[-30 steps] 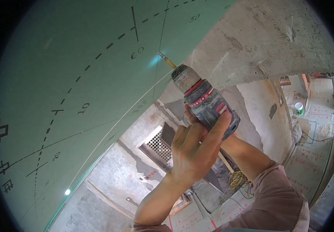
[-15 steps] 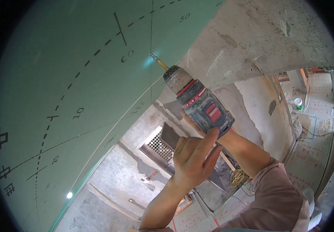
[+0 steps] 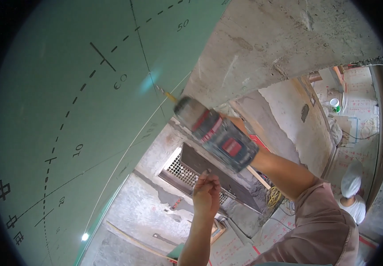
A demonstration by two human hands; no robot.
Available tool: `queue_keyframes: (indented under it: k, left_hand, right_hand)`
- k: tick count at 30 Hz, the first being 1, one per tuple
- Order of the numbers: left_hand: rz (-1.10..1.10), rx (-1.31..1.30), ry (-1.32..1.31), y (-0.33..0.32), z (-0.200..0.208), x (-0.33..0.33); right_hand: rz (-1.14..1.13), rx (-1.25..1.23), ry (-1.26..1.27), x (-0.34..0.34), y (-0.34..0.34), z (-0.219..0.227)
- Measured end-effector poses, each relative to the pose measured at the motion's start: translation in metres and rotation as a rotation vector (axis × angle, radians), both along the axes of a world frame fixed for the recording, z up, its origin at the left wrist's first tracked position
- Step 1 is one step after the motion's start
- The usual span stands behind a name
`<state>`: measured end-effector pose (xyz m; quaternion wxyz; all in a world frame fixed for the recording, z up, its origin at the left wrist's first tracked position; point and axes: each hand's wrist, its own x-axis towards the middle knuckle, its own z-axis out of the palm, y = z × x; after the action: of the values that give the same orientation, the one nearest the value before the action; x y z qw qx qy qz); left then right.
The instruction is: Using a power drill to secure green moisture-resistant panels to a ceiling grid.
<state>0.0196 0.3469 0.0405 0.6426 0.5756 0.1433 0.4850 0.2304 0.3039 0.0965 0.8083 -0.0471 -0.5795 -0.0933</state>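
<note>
My right hand (image 3: 260,160) grips a cordless drill (image 3: 216,133) with a dark body and red accents; the drill hides most of its fingers. A yellow-shanked bit (image 3: 169,96) points up toward a green plasterboard sheet (image 3: 98,119) marked with dashed lines and a long pencil line. A bluish patch of light falls on the board near the bit's tip; whether they touch I cannot tell. Lower down, apart from the drill, my left hand (image 3: 207,195) is raised with its fingers pinched together. What they hold, if anything, is too small to make out.
A thin pale cord (image 3: 127,153) runs along the board near its edge. Bare concrete (image 3: 262,48) adjoins it. Below are a dark door panel (image 3: 222,177), a lattice window (image 3: 180,166) and coiled yellow cable (image 3: 272,197). A person in a white cap (image 3: 351,184) stands at lower right.
My left hand has dropped away from the drill's rear, its fingers now pinched. The drill has shifted left and down in view, blurred by motion. A white-capped person has come into view.
</note>
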Motion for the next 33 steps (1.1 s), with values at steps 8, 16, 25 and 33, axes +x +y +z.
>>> queue_keyframes:
  k: [8,16,25,33]
  left_hand:
    - [-0.080,0.045,-0.143,0.028,0.040,0.014]
    - [0.104,-0.006,-0.080,0.010,0.008,0.043]
    - [-0.033,-0.238,-0.031,-0.014,-0.061,0.046]
    - [-0.023,0.085,0.159,-0.061,-0.030,0.050]
  right_hand:
    - [0.168,-0.561,-0.107,-0.054,0.007,-0.152]
    - [-0.063,-0.801,-0.086,-0.062,-0.022,-0.232]
    - [0.192,-1.139,0.136,-0.061,-0.099,-0.259]
    - [-0.554,-0.787,-0.191,-0.048,-0.133,-0.238]
